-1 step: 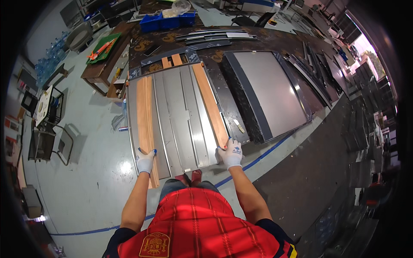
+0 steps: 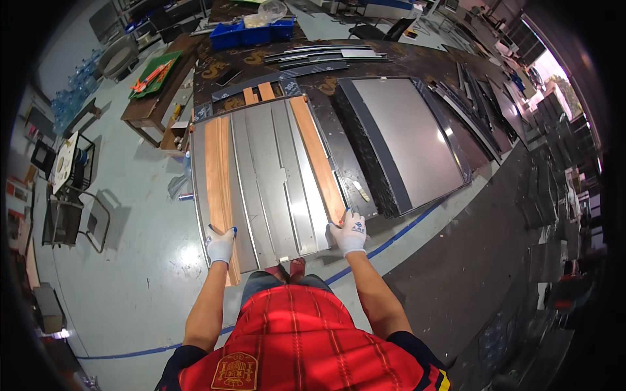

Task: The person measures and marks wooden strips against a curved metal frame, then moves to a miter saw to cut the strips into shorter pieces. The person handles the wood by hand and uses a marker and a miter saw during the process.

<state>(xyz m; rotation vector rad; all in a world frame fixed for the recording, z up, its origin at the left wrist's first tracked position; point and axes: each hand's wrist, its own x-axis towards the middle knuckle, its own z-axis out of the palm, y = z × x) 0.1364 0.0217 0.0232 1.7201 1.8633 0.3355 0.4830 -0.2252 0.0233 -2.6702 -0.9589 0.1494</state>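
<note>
A grey metal panel (image 2: pixel 264 176) with lengthwise folds and a slotted seam lies at the near edge of the dark table. Along its left side run stacked wooden strips (image 2: pixel 218 173), their near ends sticking out past the panel. My left hand (image 2: pixel 220 246), in a white glove with blue fingertips, is closed around these strips near that end, thumb on the right. A single wooden strip (image 2: pixel 316 153) lies along the panel's right side. At its near end my gloved right hand (image 2: pixel 351 233) is closed over strip and panel corner; the fingers' undersides are hidden.
Right of the panel lies another framed grey panel (image 2: pixel 411 133) on the dark table (image 2: pixel 261 62). Metal strips (image 2: pixel 326 55) and blue bins (image 2: pixel 251 32) are at the back. A wooden side table (image 2: pixel 147 114) and a chair (image 2: pixel 68 218) stand left.
</note>
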